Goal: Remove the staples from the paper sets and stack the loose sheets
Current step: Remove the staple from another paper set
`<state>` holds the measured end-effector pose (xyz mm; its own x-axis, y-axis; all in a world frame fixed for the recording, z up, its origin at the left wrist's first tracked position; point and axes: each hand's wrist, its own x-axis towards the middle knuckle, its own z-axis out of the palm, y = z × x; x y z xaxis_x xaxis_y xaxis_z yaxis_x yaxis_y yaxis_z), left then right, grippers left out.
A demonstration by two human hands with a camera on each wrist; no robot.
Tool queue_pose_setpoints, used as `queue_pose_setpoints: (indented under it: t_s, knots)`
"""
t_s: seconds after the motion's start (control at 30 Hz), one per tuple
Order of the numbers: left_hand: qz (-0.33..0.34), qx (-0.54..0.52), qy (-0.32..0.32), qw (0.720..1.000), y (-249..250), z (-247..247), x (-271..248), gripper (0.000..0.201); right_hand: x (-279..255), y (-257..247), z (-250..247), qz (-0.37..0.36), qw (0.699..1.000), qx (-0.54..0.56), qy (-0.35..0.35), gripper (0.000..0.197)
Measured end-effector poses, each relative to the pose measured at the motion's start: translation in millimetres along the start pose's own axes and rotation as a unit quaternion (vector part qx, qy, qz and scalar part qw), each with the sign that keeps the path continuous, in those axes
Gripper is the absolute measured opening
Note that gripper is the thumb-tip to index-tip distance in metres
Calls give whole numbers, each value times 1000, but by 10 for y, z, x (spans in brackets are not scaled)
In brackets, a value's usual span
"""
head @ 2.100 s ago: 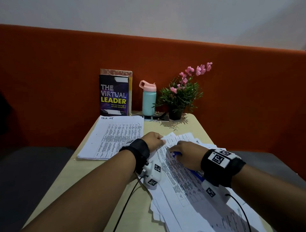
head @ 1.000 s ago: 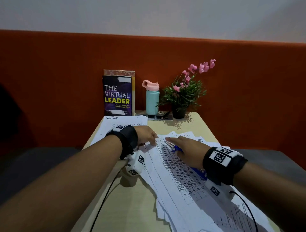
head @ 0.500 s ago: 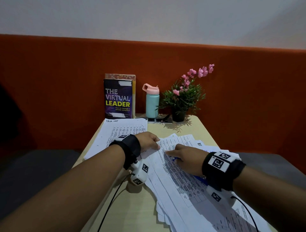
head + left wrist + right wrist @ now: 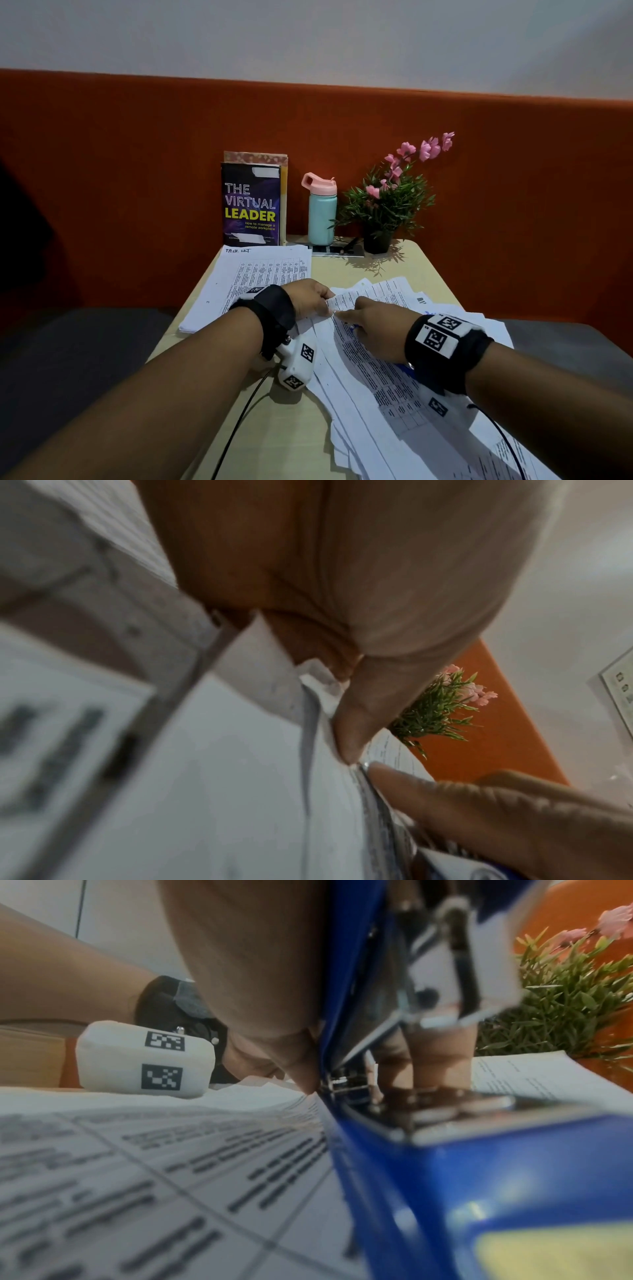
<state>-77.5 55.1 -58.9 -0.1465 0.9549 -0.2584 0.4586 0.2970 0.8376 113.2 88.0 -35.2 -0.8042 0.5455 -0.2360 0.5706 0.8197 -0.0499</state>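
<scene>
A fanned pile of stapled paper sets covers the right half of the table. My left hand pinches the top set's upper left corner between thumb and fingers. My right hand lies on the same set and grips a blue stapler, mostly hidden under the palm in the head view. Its metal tip sits at that corner, just beside the left thumb. A neat stack of loose sheets lies at the table's left rear.
Against the orange backrest stand a book, a teal bottle with a pink lid, and a potted plant. Bare tabletop shows at the near left. Black cables run from my wrist cameras.
My left hand has come back from the loose stack and taken hold of the top set's corner. My right hand has slid the stapler left, up to that corner.
</scene>
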Motion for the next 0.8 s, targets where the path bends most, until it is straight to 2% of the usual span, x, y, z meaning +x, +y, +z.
queue_pose_setpoints:
  t_s: [0.1,0.17,0.43,0.5,0.57,0.67,0.8]
  knots:
    - [7,31,-1,999,-8,-23,12,14,31,-18,1,5,1000,6,5,54]
    - [22,51,-4,998,-16,-32,36,17,50,-32,-3,7,1000,2,6,57]
    - [41,20,-28,999,-71,-51,95,18,94,-68,8,21,998,-52,1,60]
    - [39,2,-32,999,-86,-55,87,14,101,-75,4,17,998,-54,2,60]
    - [42,2,-36,998,-103,-61,89,21,126,-69,-13,12,999,-47,2,60]
    - [49,10,-41,998,-123,-70,94,18,159,-58,-34,3,999,-42,-1,56]
    - [55,27,-30,998,-86,-57,59,12,209,-70,-37,3,999,-33,41,59]
